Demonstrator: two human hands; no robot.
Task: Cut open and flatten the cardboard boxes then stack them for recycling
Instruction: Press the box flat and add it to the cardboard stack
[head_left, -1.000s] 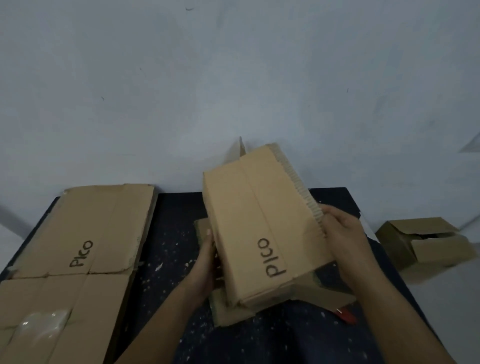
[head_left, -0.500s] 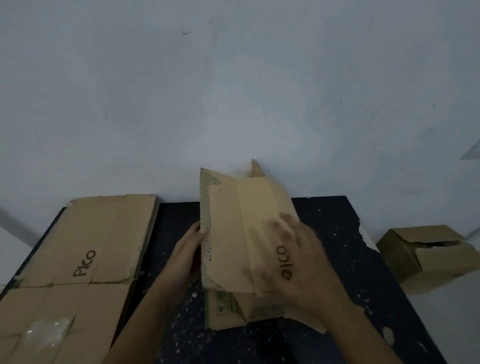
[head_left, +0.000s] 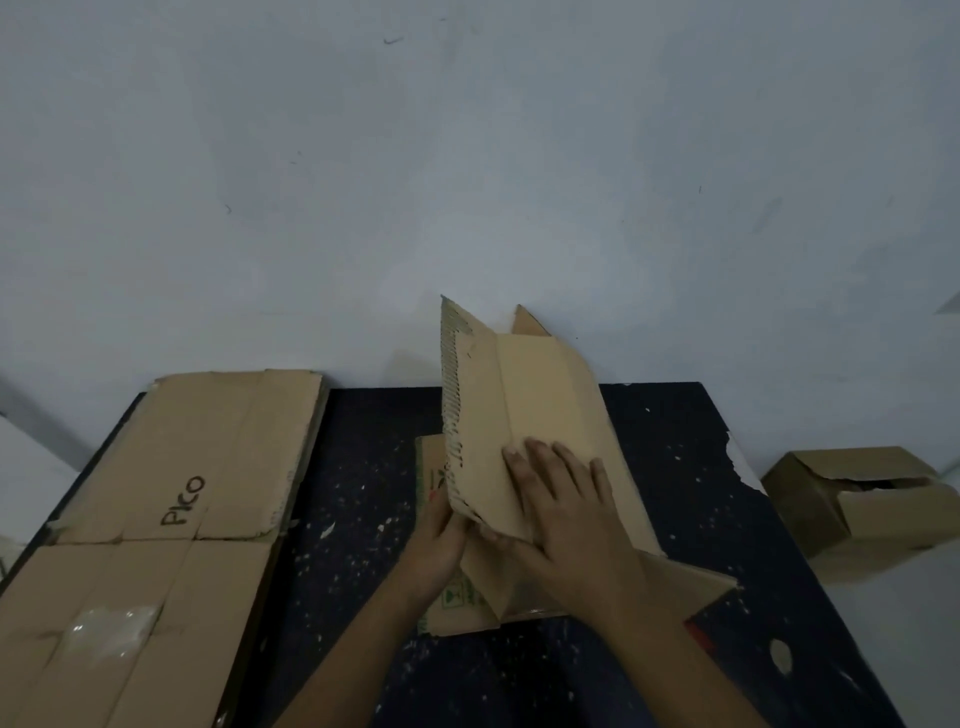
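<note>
A brown cardboard box (head_left: 540, 400) stands tilted at the middle of the dark table (head_left: 363, 467), collapsed into a folded panel with a torn, corrugated left edge. My left hand (head_left: 441, 540) grips its lower left corner from below. My right hand (head_left: 566, 509) lies flat on the front panel with fingers spread, pressing it. A flap (head_left: 685, 582) sticks out to the lower right. Under the box lies another flat piece of cardboard with green print (head_left: 457, 597).
Flattened boxes (head_left: 171, 493) marked "Pico" lie stacked on the table's left side. An unflattened brown box (head_left: 862, 509) sits on the floor at the right. A red object (head_left: 698, 631) peeks out by my right forearm. A pale wall stands behind.
The box has been turned and folded over, so its torn edge now faces left. My right hand moved from the right edge onto the front panel. My left hand slid down to the lower corner.
</note>
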